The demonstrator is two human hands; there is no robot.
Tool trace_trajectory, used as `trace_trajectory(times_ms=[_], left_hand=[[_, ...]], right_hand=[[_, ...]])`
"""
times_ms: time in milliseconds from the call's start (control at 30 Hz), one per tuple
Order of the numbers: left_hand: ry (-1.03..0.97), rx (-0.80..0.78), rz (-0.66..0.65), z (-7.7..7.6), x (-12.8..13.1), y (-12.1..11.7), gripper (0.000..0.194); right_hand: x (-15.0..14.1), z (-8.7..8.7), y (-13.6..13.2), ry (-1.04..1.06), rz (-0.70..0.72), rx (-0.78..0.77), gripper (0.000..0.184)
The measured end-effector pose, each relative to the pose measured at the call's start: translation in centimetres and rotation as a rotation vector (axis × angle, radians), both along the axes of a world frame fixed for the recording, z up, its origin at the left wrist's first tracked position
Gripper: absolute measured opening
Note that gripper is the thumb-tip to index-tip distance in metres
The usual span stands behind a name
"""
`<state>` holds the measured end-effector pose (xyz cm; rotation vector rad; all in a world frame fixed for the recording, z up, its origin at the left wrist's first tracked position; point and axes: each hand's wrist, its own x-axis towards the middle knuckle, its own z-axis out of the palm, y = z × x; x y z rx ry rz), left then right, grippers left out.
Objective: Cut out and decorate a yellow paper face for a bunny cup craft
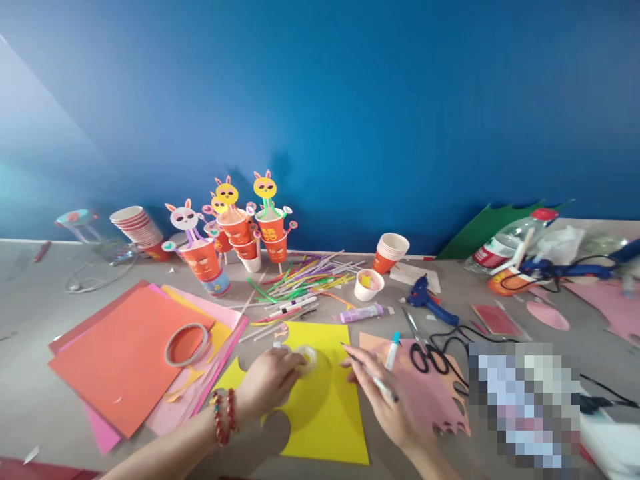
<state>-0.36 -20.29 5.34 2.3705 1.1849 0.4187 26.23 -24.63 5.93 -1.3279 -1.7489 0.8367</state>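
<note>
My left hand (267,380), a beaded bracelet on its wrist, pinches a small whitish, see-through ring (307,360) like a roll of clear tape. The ring is over a yellow sheet of paper (327,413) with rounded pieces cut from its left edge. To the right, my right hand (377,393) grips a slim white marker (384,387), its dark tip pointing up and left over the sheet. Beside that hand are a cut pink sheet (425,393), a blue-capped marker (393,350) and black-handled scissors (427,359).
Coloured paper (120,360) with a tape roll (186,345) on it lies left. Behind are paper cups with animal figures (200,260), pipe cleaners (300,280), a glue stick (361,313) and a small cup (369,285). A blue glue gun (430,300), cords and a bottle (515,237) stand right.
</note>
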Motion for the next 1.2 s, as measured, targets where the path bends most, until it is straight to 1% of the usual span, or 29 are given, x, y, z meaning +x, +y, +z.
trace_trajectory(times_ms=[33, 100, 133, 167, 200, 267, 300, 367, 467, 533, 667, 833, 933, 1033, 1133, 1200], left_hand=[[-0.101, -0.062, 0.053, 0.5, -0.4, 0.6, 0.021], [-0.256, -0.171, 0.162, 2.1, -1.3, 2.2, 0.026], [-0.316, -0.17, 0.207, 3.0, -1.7, 3.1, 0.029], [-0.354, -0.136, 0.234, 3.9, -1.8, 4.0, 0.032], [-0.355, -0.067, 0.271, 4.7, -1.8, 4.8, 0.032], [-0.211, -0.001, 0.204, 5.6, -1.0, 6.0, 0.03], [-0.166, 0.011, 0.171, 5.7, -0.4, 6.5, 0.028], [-0.1, 0.03, 0.126, 5.2, 1.2, 7.1, 0.024], [-0.008, 0.064, 0.09, 3.9, 3.7, 7.6, 0.024], [0.053, 0.082, 0.073, 3.2, 4.9, 7.9, 0.025], [0.147, 0.105, 0.066, 2.9, 6.4, 8.7, 0.027], [0.189, 0.089, 0.06, 2.5, 7.7, 9.7, 0.026], [0.183, 0.074, 0.033, 1.9, 8.2, 10.1, 0.028], [0.146, 0.073, 0.017, 1.5, 8.0, 10.2, 0.035], [0.088, 0.08, 0.033, 1.6, 6.9, 9.8, 0.042], [0.047, 0.081, 0.047, 1.9, 5.8, 9.4, 0.039]], right_hand=[[-0.1, -0.2, -0.7, -0.083, 0.032, 0.049, 0.031], [-0.4, -0.5, -1.8, -0.223, 0.093, 0.142, 0.037], [-0.5, -0.6, -2.2, -0.271, 0.114, 0.175, 0.04], [-0.5, -0.7, -2.4, -0.306, 0.122, 0.197, 0.042], [-0.6, -0.6, -2.5, -0.331, 0.121, 0.212, 0.043], [-0.8, -0.4, -2.7, -0.358, 0.105, 0.228, 0.042], [-0.9, -0.3, -2.7, -0.361, 0.1, 0.234, 0.041], [-1.0, 0.0, -2.8, -0.355, 0.096, 0.242, 0.038], [-1.0, 0.3, -3.0, -0.341, 0.084, 0.269, 0.034], [-0.6, 0.4, -3.1, -0.341, 0.056, 0.295, 0.033], [0.6, 0.5, -3.5, -0.357, -0.005, 0.337, 0.033], [1.8, 1.0, -3.7, -0.368, -0.069, 0.396, 0.035], [1.9, 0.9, -3.6, -0.359, -0.093, 0.406, 0.035], [2.2, 0.9, -3.5, -0.341, -0.1, 0.411, 0.035], [3.3, 1.0, -3.2, -0.353, -0.117, 0.394, 0.035], [4.6, 1.0, -2.8, -0.404, -0.148, 0.395, 0.035]])
